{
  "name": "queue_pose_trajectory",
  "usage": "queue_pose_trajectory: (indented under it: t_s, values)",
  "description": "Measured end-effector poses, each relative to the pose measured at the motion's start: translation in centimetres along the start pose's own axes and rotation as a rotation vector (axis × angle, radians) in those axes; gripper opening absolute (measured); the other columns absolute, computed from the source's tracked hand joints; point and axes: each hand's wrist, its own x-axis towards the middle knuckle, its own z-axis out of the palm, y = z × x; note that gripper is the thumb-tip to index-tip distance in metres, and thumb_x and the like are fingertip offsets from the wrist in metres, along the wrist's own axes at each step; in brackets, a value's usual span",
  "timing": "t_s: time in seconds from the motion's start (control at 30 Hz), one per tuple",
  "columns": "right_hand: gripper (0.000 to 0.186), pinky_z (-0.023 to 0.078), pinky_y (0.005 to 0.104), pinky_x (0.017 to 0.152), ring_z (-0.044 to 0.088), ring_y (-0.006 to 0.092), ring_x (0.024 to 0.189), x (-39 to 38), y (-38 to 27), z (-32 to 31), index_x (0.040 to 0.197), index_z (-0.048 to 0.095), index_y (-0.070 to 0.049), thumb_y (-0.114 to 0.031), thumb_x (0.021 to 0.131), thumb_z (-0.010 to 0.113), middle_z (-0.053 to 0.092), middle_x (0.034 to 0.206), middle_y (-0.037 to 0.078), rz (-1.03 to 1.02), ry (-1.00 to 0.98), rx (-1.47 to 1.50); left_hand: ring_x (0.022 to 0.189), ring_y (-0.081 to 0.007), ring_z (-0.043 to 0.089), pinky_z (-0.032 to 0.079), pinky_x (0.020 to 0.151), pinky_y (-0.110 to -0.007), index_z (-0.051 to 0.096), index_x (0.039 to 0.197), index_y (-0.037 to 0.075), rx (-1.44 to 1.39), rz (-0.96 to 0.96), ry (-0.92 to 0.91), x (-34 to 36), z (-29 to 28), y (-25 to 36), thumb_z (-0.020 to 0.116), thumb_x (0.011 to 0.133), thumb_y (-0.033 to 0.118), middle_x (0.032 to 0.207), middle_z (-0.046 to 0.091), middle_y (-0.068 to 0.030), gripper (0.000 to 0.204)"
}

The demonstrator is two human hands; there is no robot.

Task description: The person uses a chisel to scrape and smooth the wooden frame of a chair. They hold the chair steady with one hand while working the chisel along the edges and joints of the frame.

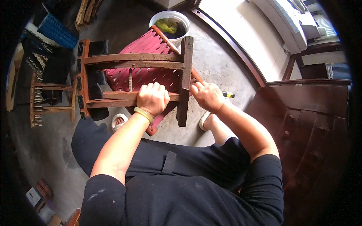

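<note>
My left hand (152, 98) is closed round the lower rail of a brown wooden stool frame (134, 57), a pale bangle on that wrist. Black straps wrap the frame's left crossbar, and a bare crossbar (184, 81) stands at its right end. Against that right crossbar, my right hand (207, 97) is closed in a fist. A tool's black-and-yellow handle (228, 94) sticks out from its far side; the tool's working end is hidden. Under the frame is a seat woven of red straps (147, 45) with reddish wooden edges. A thin light rod (130, 77) crosses between the rails.
A white tub (152, 19) with yellow-green strands in dark water stands beyond the seat. Another strapped wooden frame (52, 88) lies at left, below a blue roll (58, 31). Dark red wooden furniture (301, 132) is close on my right, beside a door threshold (233, 49).
</note>
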Motion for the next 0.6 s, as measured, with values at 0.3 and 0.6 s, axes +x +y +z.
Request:
queue_pose_trajectory:
  t_s: [0.3, 0.6]
  values:
    - [0.016, 0.05, 0.0484, 0.059, 0.063, 0.0398, 0.068, 4.1, 2.8, -1.6, 0.093, 0.055, -0.006, -0.021, 0.09, 0.051, 0.064, 0.076, 0.019, 0.304, -0.091, 0.298, 0.068, -0.0255, 0.054, 0.042, 0.062, -0.038, 0.052, 0.068, 0.011, 0.012, 0.008, 0.015, 0.0, -0.1, -0.3, 0.056, 0.079, 0.019, 0.069, 0.051, -0.0066, 0.015]
    - [0.017, 0.049, 0.0499, 0.065, 0.063, 0.0418, 0.072, 2.2, 2.4, 0.4, 0.088, 0.059, -0.004, -0.02, 0.091, 0.055, 0.062, 0.075, 0.023, 0.325, -0.309, 0.528, 0.067, -0.0257, 0.054, 0.042, 0.062, -0.038, 0.052, 0.068, 0.011, 0.017, 0.012, 0.003, 0.0, -0.1, -0.2, 0.056, 0.079, 0.019, 0.069, 0.051, -0.0069, 0.014]
